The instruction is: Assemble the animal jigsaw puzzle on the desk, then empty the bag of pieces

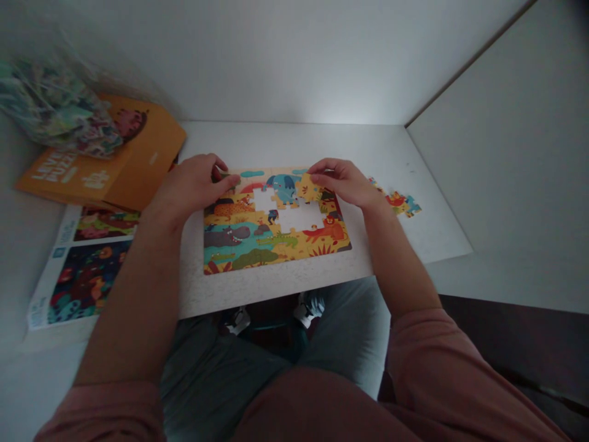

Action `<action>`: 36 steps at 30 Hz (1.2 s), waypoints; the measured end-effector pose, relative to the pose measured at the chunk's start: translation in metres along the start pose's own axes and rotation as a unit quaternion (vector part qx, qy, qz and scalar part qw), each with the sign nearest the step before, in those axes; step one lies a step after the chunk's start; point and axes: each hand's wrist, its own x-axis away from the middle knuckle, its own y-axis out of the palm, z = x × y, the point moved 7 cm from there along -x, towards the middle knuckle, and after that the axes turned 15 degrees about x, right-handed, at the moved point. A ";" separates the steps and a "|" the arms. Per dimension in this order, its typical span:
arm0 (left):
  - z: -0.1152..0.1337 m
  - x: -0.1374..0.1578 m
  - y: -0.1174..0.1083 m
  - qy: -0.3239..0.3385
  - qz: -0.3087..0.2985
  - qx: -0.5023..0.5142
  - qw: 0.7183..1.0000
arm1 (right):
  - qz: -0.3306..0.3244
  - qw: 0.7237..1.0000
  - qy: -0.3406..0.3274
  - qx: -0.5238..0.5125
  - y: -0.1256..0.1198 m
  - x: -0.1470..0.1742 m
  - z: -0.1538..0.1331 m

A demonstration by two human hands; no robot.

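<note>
Puzzle [248, 236], one board nearly filled, lies flat on a white table [276, 144] between a person's two hands. Two main openings show bare white: a smaller one left of the elephant and a wider one below it. The printed scene counts one elephant, one hippo, one lion, one spotted cat and two crocodiles.

The right hand [347, 184] pinches one yellow piece [306, 187] between thumb and fingers at the puzzle's upper right, just beside the elephant. The left hand [197, 181] rests at the upper left corner, thumb on the board and fingers curled; whether it grips the edge, one cannot tell.

Beyond the right wrist, a small cluster of loose pieces [407, 205] lies on the table, overlapping and partly hidden, too jumbled to count. At left, one clear bag [55, 110] packed with more pieces sits on one orange box [131, 153], which covers part of one sheet [87, 279] with two pictures showing. Below the table's near edge are two shoes [304, 312].
</note>
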 end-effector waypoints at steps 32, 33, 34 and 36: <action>-0.004 0.001 0.003 -0.008 0.006 0.018 1.000 | -0.042 0.993 -0.088 -0.068 0.005 0.000 -0.011; -0.005 0.001 0.003 -0.008 0.005 0.016 1.000 | -0.044 0.993 -0.088 -0.069 0.006 0.000 -0.012; -0.005 0.001 0.003 -0.006 0.006 0.012 1.000 | -0.046 0.993 -0.089 -0.069 0.006 0.001 -0.012; -0.002 0.001 0.003 0.004 0.010 0.000 1.000 | -0.053 0.992 -0.091 -0.070 0.007 0.002 -0.012</action>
